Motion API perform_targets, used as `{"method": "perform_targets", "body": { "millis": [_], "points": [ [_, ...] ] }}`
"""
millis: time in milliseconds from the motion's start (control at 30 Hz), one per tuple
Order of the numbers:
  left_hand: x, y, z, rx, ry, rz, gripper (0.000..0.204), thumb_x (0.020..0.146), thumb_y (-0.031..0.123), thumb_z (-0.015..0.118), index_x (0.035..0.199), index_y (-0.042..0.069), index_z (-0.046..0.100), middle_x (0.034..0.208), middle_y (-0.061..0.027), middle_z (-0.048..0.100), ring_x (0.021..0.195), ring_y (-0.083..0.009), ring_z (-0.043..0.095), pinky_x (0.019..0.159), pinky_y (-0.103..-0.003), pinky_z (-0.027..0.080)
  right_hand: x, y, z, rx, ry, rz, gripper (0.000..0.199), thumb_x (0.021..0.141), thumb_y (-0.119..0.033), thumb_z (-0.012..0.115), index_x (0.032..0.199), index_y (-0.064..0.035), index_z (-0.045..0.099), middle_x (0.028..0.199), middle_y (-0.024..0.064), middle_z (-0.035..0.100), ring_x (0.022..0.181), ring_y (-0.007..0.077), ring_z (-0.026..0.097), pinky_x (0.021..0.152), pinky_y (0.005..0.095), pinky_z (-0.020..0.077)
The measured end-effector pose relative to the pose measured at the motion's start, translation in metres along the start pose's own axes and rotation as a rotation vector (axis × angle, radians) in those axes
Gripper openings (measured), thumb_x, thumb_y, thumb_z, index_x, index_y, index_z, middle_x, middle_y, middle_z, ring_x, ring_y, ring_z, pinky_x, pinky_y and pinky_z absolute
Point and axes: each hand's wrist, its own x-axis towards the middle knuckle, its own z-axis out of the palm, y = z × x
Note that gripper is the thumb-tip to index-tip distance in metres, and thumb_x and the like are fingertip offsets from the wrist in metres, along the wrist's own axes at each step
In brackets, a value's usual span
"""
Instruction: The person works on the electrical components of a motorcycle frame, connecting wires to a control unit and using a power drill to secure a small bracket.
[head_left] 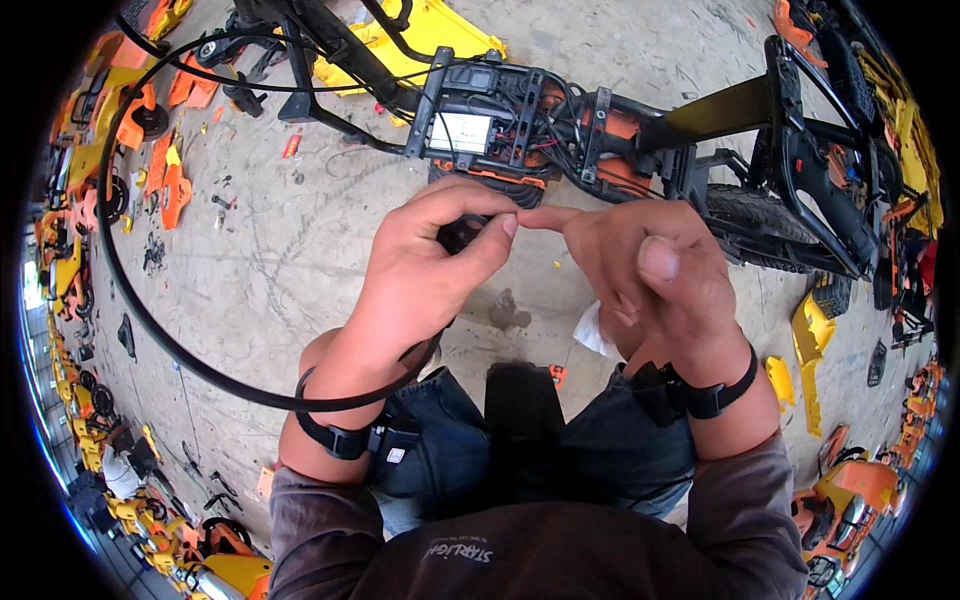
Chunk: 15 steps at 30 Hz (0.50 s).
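Both hands sit mid-frame under the stripped black bike frame [700, 115]: my left hand [430, 265] pinches a small black part [462, 232], my right hand [645, 270] is curled, index fingertip touching the left thumb. Black cable [150, 320] loops around at left.

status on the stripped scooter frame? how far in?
Done: the frame is bare, its yellow and orange panels scattered on the floor. In hand: the left hand pinches a small black part at the end of a black cable; the right hand touches it with a fingertip. Left: the wiring and battery box are exposed.
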Motion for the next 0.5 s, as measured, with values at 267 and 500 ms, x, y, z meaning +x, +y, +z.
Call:
{"method": "perform_targets", "body": {
  "millis": [267, 500],
  "points": [
    [0.004, -0.014, 0.003, 0.106, -0.053, -0.055, 0.007, 0.087, 0.005, 0.067, 0.092, 0.001, 0.068, 0.087, -0.0019, 0.063, 0.073, -0.0072, 0.056, 0.061, -0.023, 0.046, 0.002, 0.004, -0.005, 0.018, 0.002, 0.151, 0.033, 0.095, -0.031, 0.061, 0.088, 0.0011, 0.069, 0.062, 0.0013, 0.053, 0.055, 0.0097, 0.049, 0.058, 0.0263, 0.041],
    [0.015, -0.029, 0.007, 0.101, -0.006, -0.198, 0.012, 0.085, 0.012, 0.069, 0.093, 0.003, 0.068, 0.077, 0.0005, 0.062, 0.065, -0.0066, 0.055, 0.057, -0.024, 0.046, 0.02, 0.023, -0.018, -0.027, 0.099, 0.143, 0.036, 0.097, -0.034, 0.06, 0.076, -0.0051, 0.063, 0.062, 0.0016, 0.054, 0.056, 0.0091, 0.05, 0.054, 0.0252, 0.0366]
  ]
}}
